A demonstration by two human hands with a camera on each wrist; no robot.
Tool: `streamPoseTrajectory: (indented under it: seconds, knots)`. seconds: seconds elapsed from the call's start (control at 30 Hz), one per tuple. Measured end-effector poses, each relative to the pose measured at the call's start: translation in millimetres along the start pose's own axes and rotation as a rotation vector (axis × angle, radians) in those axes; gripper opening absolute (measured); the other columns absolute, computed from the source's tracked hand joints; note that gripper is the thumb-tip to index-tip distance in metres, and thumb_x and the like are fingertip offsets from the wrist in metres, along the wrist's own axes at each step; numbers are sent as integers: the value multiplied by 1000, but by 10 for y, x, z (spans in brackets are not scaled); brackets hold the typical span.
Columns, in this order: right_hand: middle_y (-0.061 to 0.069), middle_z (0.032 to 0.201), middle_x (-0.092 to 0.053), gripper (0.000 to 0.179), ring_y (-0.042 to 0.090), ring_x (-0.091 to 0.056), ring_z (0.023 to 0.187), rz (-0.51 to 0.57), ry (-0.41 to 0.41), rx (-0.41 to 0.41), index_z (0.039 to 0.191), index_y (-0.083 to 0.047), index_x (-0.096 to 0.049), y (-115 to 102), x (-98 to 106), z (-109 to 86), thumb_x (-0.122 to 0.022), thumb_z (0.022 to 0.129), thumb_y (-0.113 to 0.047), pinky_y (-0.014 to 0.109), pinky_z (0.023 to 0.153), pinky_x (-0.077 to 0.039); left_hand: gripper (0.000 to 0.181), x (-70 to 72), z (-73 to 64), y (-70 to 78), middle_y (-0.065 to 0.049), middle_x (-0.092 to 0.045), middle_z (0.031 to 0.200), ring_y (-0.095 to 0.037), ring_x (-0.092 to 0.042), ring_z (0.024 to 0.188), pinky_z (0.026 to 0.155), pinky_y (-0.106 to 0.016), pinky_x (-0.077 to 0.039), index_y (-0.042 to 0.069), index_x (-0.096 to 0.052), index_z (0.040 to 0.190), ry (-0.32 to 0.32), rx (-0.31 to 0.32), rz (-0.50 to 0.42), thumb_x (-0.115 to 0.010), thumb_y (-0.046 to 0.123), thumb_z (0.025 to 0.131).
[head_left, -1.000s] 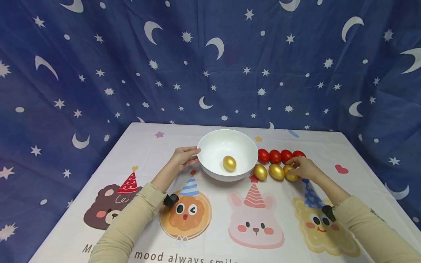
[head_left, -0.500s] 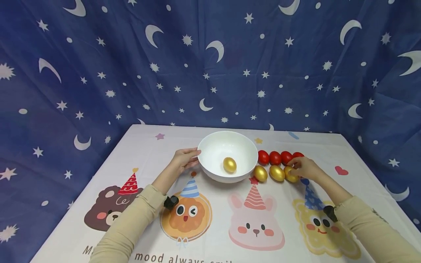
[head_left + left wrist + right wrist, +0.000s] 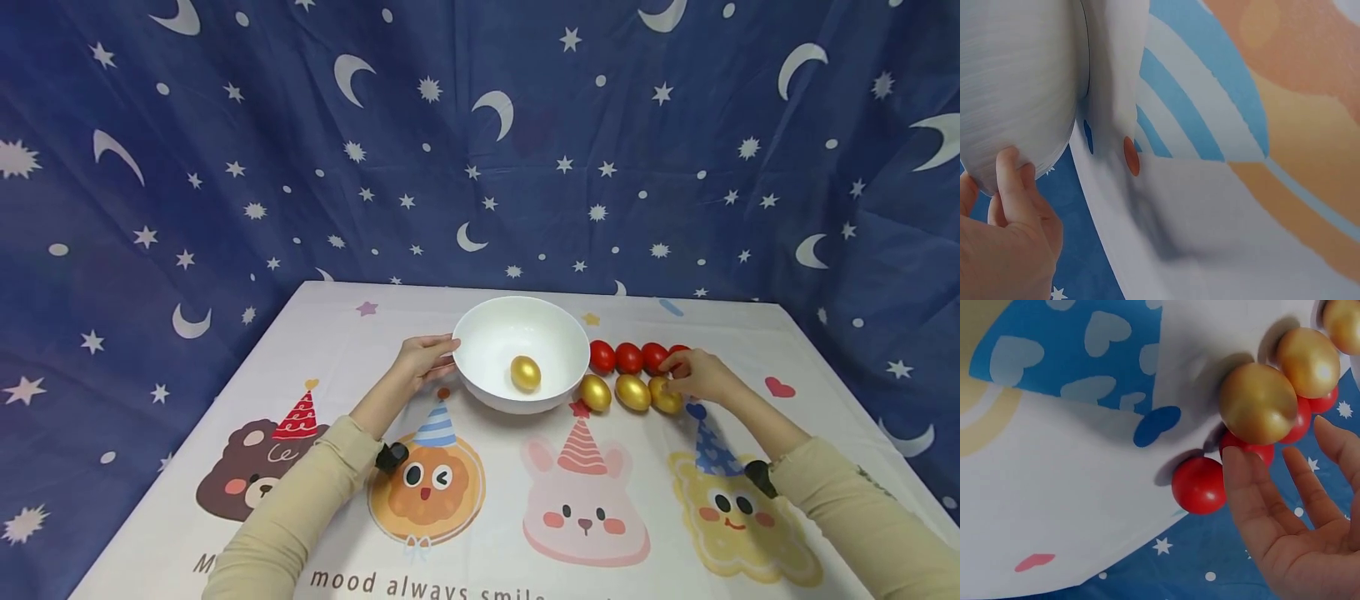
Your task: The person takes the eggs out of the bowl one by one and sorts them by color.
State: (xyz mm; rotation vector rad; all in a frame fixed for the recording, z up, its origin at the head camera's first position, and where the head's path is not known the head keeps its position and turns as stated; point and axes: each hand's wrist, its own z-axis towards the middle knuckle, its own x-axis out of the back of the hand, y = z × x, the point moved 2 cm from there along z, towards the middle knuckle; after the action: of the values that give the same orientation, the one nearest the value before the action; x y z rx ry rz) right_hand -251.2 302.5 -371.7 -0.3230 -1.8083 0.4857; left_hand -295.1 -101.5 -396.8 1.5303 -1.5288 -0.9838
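My left hand [image 3: 422,360] pinches the left rim of a white bowl [image 3: 480,346]; in the left wrist view the fingers [image 3: 1013,181] lie against the bowl's outer wall [image 3: 1016,81]. One gold egg [image 3: 525,373] lies inside the bowl. Right of it stand a row of gold eggs, with a near-end gold egg [image 3: 596,392], a middle one [image 3: 632,392] and a right-end one [image 3: 664,396]. My right hand [image 3: 703,375] is beside the right-end egg. In the right wrist view its fingers are spread loosely, with nothing between them, close to that gold egg [image 3: 1259,403] and a red egg [image 3: 1199,485].
Behind the gold eggs runs a row of several red eggs [image 3: 628,358], the last partly covered by the right hand. A white cloth with cartoon faces [image 3: 585,521] covers the table. A blue curtain [image 3: 420,125] with moons and stars hangs behind the table.
My right hand has shifted slightly back and to the right, its fingers drawing off the right-end gold egg. The left hand and the bowl stay in place.
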Motion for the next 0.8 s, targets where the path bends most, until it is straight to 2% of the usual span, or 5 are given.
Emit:
streamPoseTrajectory:
  seconds: [0.27,0.37,0.6,0.7,0.8]
  knots:
    - [25,90,-63,37,28,-60,73,-2,9,63,112,14,-55,-95,60,21,-64,85,-9,36,65,-62,44,-5,8,0,-18,-58,127,-8,-65,75,70,-18,-60,5,-55,131,5,-7,-1,-65,16,90]
    - [26,93,-63,35,27,-61,75,1,15,77,111,13,-56,-154,63,30,-65,85,-9,36,65,-62,44,-3,0,-5,-19,-58,127,-11,-66,80,70,-17,-60,5,-54,132,6,-9,6,-65,16,90]
    - [22,89,-64,29,23,-59,72,8,42,103,106,9,-60,-278,51,66,-65,85,-10,32,64,-60,44,-6,-14,-29,-19,-57,128,-27,-62,111,70,-16,-60,5,-54,132,9,-16,21,-64,17,91]
    - [23,90,-64,27,25,-59,74,21,54,100,106,9,-61,-339,54,86,-63,86,-10,32,66,-61,44,-8,-16,-26,-19,-58,127,-26,-63,109,69,-16,-60,6,-54,131,11,-24,26,-64,18,91]
    - [26,99,-63,27,30,-61,81,37,62,93,109,8,-60,-433,69,95,-61,88,-10,34,70,-62,44,-8,-17,-4,-18,-58,126,-20,-66,98,69,-16,-60,6,-55,131,15,-22,26,-65,18,90]
